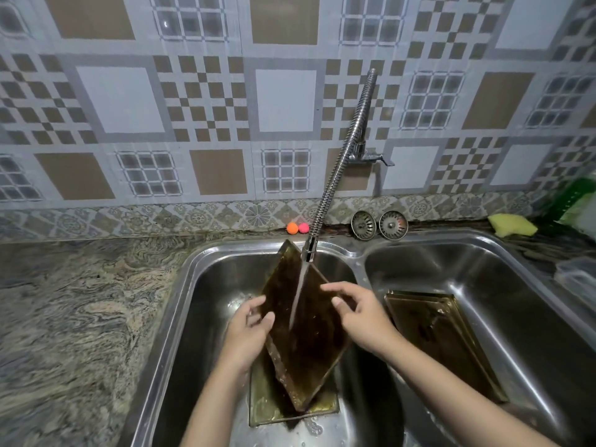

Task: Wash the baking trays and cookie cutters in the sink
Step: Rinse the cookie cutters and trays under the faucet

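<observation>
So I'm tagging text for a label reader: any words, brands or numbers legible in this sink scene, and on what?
None can be read.
Baking tray under the tap: no marking visible.
Trays in the right basin: no marking visible.
Green packet at far right: blurred, no print legible.
</observation>
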Demonstrator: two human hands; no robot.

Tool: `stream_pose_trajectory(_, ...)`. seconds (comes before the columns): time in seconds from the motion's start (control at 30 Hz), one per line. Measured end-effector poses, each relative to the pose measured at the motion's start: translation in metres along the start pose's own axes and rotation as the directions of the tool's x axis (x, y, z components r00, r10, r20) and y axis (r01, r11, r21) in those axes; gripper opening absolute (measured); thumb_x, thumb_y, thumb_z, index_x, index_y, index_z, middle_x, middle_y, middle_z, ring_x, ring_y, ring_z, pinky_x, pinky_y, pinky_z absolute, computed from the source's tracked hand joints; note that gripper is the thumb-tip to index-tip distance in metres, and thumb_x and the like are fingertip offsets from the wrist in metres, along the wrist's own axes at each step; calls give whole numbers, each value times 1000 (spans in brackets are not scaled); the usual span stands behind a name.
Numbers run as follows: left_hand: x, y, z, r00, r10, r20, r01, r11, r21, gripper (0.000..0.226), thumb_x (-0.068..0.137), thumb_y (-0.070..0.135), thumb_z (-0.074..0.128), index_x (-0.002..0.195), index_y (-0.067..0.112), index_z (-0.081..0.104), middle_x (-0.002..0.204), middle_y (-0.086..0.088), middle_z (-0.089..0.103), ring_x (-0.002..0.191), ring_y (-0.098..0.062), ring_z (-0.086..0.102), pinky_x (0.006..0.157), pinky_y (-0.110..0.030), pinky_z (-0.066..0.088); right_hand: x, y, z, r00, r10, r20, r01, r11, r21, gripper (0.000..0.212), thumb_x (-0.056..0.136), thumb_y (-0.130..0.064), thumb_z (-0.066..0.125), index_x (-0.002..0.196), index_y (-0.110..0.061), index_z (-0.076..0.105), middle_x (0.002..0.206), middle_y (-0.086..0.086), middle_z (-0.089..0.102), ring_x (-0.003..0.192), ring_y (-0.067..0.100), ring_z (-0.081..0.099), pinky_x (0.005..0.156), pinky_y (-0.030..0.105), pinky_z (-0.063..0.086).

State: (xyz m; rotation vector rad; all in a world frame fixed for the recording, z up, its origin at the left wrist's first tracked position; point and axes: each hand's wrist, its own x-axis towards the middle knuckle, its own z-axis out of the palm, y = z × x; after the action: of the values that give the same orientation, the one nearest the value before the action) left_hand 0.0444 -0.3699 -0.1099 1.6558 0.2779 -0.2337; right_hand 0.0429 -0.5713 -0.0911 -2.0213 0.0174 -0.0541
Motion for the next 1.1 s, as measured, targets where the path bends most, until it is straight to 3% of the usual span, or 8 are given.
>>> stream_pose_trajectory(0.1,-9,20,12,976,5,216,37,981,-192,28,93,31,54,120,37,57,119,-9,63,104,-17,62,79,-35,53,-14,-4,16,998,-43,47,55,961,-271,28,93,-19,51,114,-33,64,96,-5,53,88,11,55,81,22,43)
stream_pose_trajectory(0.23,-10,27,16,905,-12,425,170,927,-335,45,80,54,49,123,41,57,118,-14,56,95,-29,62,101,-60,34,-29,-9,27,966,-193,174,241,913,-328,28,89,-24,50,114,-33,59,103,-5,53,105,12,50,93,33,44)
stream_pose_trajectory(0.43,-9,21,15,964,-47,261,193,801,-567,45,90,48,46,128,23,55,131,-14,49,107,-36,60,83,-49,50,-35,-12,23,892,-381,242,443,841,-311,25,90,-31,46,114,-30,54,108,-7,53,106,10,47,88,38,46)
stream_pose_trajectory(0.63,-11,19,17,999,-50,21,53,828,-558,32,92,7,55,123,15,57,88,-12,63,65,-20,55,48,-25,37,-42,-16,24,771,-509,382,624,724,-295,34,98,-38,32,129,-32,46,131,-11,55,126,12,45,102,41,38)
stream_pose_trajectory(0.7,-10,14,15,995,-96,-1,77,809,-583,37,90,-2,53,122,16,58,88,-17,64,58,-18,54,38,-19,36,-41,-19,24,752,-484,447,625,739,-251,45,98,-50,24,134,-32,43,131,-12,55,121,9,47,103,37,37)
stream_pose_trajectory(0.9,-9,5,13,996,-77,37,81,717,-693,45,90,-13,42,123,15,56,109,-24,65,88,-30,65,66,-38,59,-12,-10,15,876,-130,465,396,743,-539,65,94,-62,16,149,-30,26,158,-12,17,146,6,12,120,44,4)
stream_pose_trajectory(1.0,-12,-1,16,996,-52,74,89,715,-693,44,91,-14,40,118,16,57,100,-15,71,85,-27,70,62,-38,60,16,-3,3,943,30,331,235,643,-729,63,98,-55,20,152,-24,16,161,-5,2,148,12,-1,117,49,-4)
stream_pose_trajectory(1.1,-14,-4,27,996,-17,92,78,705,-705,43,91,-15,38,114,17,57,81,-3,76,73,-19,71,57,-33,58,20,-6,13,955,15,296,228,603,-764,65,98,-51,21,153,-19,9,161,-1,-6,147,16,-10,116,54,-7)
